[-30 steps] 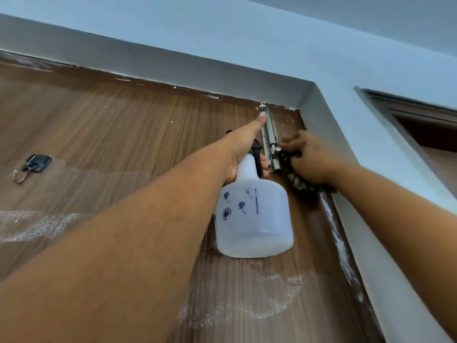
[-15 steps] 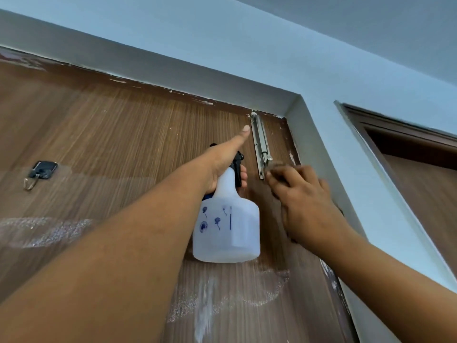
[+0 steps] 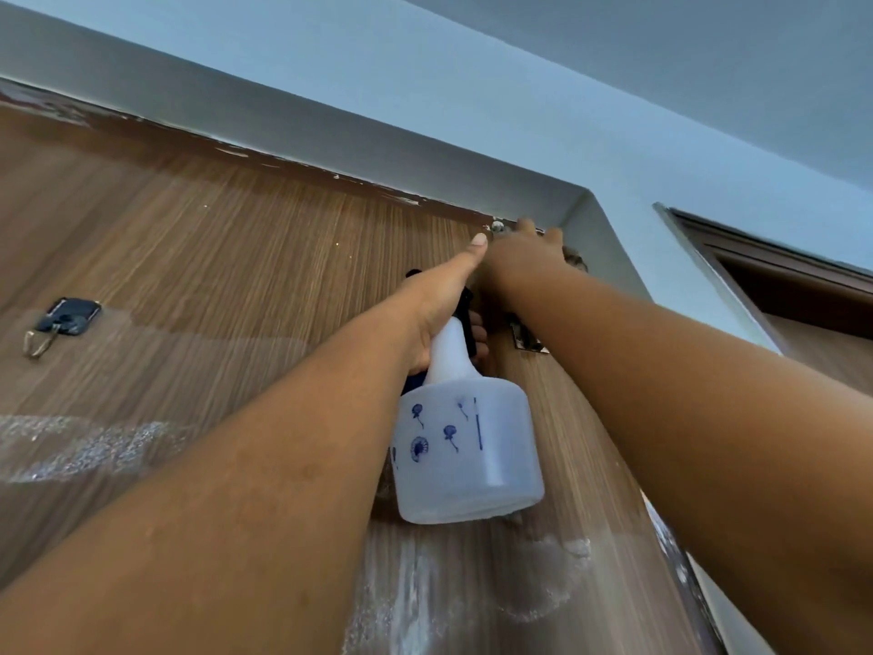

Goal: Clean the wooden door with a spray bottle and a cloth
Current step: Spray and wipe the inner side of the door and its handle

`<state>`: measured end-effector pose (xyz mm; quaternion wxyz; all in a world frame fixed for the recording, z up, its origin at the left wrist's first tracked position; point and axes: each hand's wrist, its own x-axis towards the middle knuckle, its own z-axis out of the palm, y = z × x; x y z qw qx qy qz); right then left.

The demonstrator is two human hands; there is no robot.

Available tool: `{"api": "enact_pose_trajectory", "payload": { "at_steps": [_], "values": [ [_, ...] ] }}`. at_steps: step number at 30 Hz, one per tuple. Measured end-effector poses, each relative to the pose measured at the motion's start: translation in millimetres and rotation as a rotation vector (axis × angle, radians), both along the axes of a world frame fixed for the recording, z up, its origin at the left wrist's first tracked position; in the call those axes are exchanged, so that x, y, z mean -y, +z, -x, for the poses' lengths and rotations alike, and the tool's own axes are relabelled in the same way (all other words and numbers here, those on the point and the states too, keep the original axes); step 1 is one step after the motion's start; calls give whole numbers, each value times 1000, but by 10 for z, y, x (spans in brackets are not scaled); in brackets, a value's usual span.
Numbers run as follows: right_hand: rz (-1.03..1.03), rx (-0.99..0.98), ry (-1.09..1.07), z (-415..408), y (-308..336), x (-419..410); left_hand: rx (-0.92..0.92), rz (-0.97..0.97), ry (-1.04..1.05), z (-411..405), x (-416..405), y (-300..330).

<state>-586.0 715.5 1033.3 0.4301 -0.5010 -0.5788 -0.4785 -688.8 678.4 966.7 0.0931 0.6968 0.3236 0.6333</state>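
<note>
The left hand (image 3: 437, 307) was closed around the neck of a translucent white plastic spray bottle (image 3: 465, 446) printed with small blue motifs, the forefinger stretched out straight towards the door's top edge and the bottle's body hanging below the fist. The right hand (image 3: 522, 257) was pressed against the top corner of the brown wood-grain door (image 3: 198, 257), fingers curled; a scrap of dark cloth (image 3: 575, 261) showed just beyond the knuckles, so the cloth was judged to be held there, though the grip itself was hidden. The silver metal slide bolt (image 3: 526, 337) lay mostly under that wrist, only its lower end showing. Wet, whitish patches of spray were seen lower on the door, and a small dark key fob on a metal hook (image 3: 66, 319) hung well apart at the left. For the wipe to be done well, the cloth would best be worked along the bolt's edges and into the corner under the grey frame (image 3: 330, 134), with firm pressure, while the bottle was kept clear of the wiping path and its nozzle turned from the face
</note>
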Motion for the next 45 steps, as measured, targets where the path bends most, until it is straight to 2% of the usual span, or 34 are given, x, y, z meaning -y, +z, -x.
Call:
{"api": "enact_pose_trajectory", "payload": {
  "at_steps": [3,7,9,15,22,24,26,31,34,39,41,45],
  "values": [
    [-29,-45,87,4,263,-107,-1,-13,-8,0,-20,-8],
    [-92,-74,98,39,491,-180,-31,-29,-5,11,-8,-23],
    [-56,-112,152,14,585,-174,-34,-42,-10,0,-15,-25],
    [-6,-85,140,-10,594,-105,-29,-45,-21,-10,-47,25],
    [131,-187,299,93,2,44,-15,-63,12,31,-28,-5],
    [135,-154,261,93,-207,68,-5,-76,4,15,-24,-29],
    [83,-90,153,62,-424,71,-2,-79,-12,-7,-12,-39],
    [-225,122,-72,18,-1076,-222,53,-56,-52,0,3,-32],
    [-241,102,76,-109,-1339,-458,66,-42,-46,2,-4,-42],
    [-259,10,667,-483,-1441,-736,64,-39,-36,11,-1,-22],
    [-242,-119,691,-595,-1499,-902,66,-39,-29,13,-21,-18],
    [-72,-330,585,-660,-1402,-971,61,-27,-23,5,-50,-14]
  ]
}}
